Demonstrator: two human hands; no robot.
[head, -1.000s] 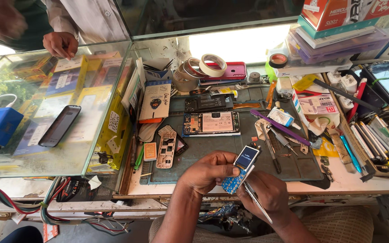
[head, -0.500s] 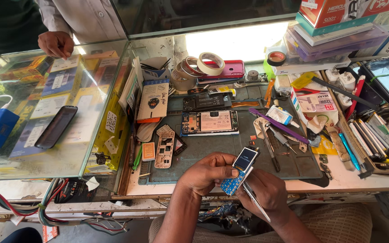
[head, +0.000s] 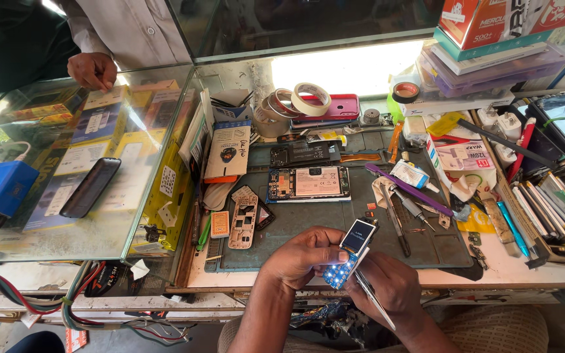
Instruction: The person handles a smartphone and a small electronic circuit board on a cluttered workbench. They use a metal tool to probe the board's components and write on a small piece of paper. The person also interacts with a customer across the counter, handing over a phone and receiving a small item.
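Blue glow from a lit keypad: small bar phone (head: 350,253) held over the front edge of the grey work mat (head: 335,219), screen also lit. Left hand (head: 304,257) wraps the phone's side, fingers curled on it. Right hand (head: 392,287) supports the lower end and also pinches thin metal tweezers (head: 373,299), tips pointing down and away.

Change over the last second: little. Phone and both hands sit where they were, grip the same; only the co-worker's hand (head: 93,69) on the glass counter (head: 67,163) has shifted a bit. Reads as a steady check of the powered-on handset, not a new step.

Count on the mat: one opened smartphone (head: 308,183), one bare phone housing (head: 243,219). Behind: three tape rolls (head: 292,101), one pink phone (head: 335,108). On the glass: one black phone (head: 91,187), one blue box (head: 0,186).
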